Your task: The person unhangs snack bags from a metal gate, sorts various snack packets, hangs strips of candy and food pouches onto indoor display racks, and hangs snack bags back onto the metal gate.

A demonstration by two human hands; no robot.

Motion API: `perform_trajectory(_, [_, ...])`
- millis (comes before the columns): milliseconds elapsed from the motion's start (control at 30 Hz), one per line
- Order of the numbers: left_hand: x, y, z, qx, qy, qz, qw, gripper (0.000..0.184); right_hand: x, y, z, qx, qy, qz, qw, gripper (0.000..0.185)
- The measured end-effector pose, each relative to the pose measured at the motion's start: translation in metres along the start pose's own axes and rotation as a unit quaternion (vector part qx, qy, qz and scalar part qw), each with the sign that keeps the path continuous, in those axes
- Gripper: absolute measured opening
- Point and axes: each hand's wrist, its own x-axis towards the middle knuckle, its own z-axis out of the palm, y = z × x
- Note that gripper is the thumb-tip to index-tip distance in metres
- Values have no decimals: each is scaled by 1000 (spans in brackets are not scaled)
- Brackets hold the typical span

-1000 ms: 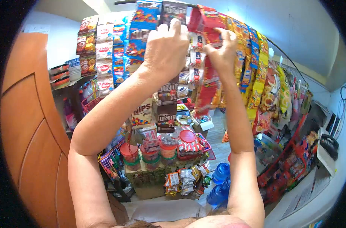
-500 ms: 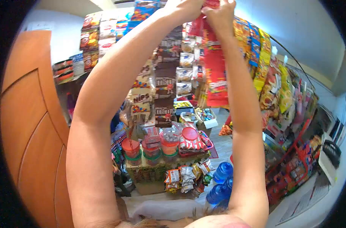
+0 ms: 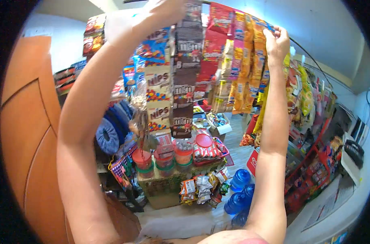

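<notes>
My left hand (image 3: 164,13) is raised at the top, smeared by motion, beside a hanging strip of brown M&M's packets (image 3: 185,87); its fingers do not show clearly. Below that hand hangs a strip of cream Nips packets (image 3: 157,87). At the upper right, my right hand (image 3: 277,44) is closed with thumb and fingers at the top of an orange and blue strip of snack packets (image 3: 258,53). Between the hands hang red Skittles packets (image 3: 215,44) and more orange strips (image 3: 240,77). A dark rod (image 3: 307,55) carries these strips.
Below stand jars with red lids (image 3: 143,158) on a box-like stand (image 3: 164,189). Small packets (image 3: 201,189) hang at its front. Blue water bottles (image 3: 240,181) stand on the floor. An orange-brown door (image 3: 30,122) is at left; a red rack (image 3: 311,171) holds goods at right.
Both hands were together at the red packets. Now my left hand has moved left and my right hand right along the rod. The red Skittles strip hangs released, shifted left.
</notes>
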Motion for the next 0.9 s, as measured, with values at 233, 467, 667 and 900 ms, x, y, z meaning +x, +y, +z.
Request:
perform_trajectory(233, [-42, -13, -23, 178, 90, 59, 978, 35, 25, 43, -4, -135, -139, 72, 978, 88])
perform_trajectory(467, [-51, -28, -16, 15, 49, -243, 969, 52, 60, 62, -5, -53, -200, 168, 964, 65])
perform_trajectory(667, [-50, -28, -28, -21, 97, -287, 953, 47, 111, 57, 24, 63, -126, 98, 985, 29])
perform_trajectory(900, [-62, -30, -36, -183, 161, -409, 879, 61, 121, -8, 82, 269, -83, 97, 955, 25])
